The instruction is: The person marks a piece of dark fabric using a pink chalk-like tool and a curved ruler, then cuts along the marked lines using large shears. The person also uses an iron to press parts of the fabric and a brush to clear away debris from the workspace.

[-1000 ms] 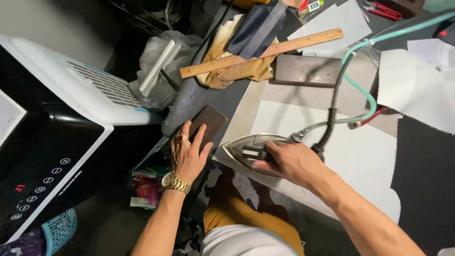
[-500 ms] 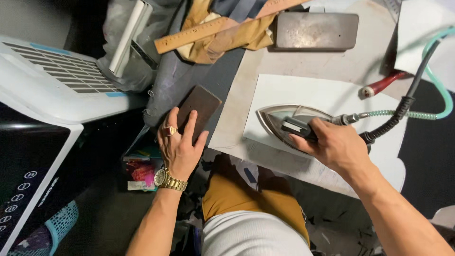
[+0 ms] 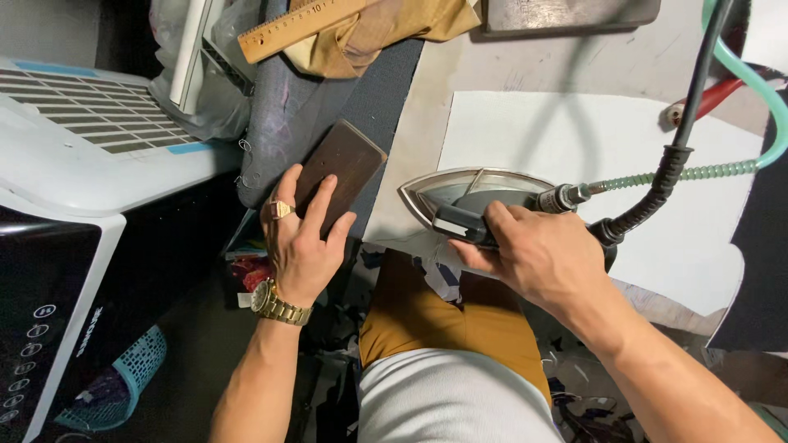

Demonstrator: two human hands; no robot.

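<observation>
Seen from the head camera, one silver pointed-nose steam iron with a black handle (image 3: pixel 472 201) sits at the near edge of the pale work table (image 3: pixel 525 70), its nose toward the left and its body on the single white sheet of fabric (image 3: pixel 574 135). The right hand (image 3: pixel 538 254) is wrapped closed around the iron's handle. One black cord (image 3: pixel 685 135) and one pale green hose (image 3: pixel 751 90) run from the iron's back end up to the right. The left hand (image 3: pixel 304 238), with one gold ring and one gold wristwatch (image 3: pixel 279 303), lies flat with fingers spread on one dark brown wooden block (image 3: pixel 341 168), which rests on grey cloth (image 3: pixel 287 123) at the table's left edge. Beyond lie one wooden ruler (image 3: pixel 300 29) and one flat dark metal plate (image 3: pixel 566 12). A white appliance (image 3: pixel 90 148) crowds the left side; the white sheet to the iron's right lies bare.
</observation>
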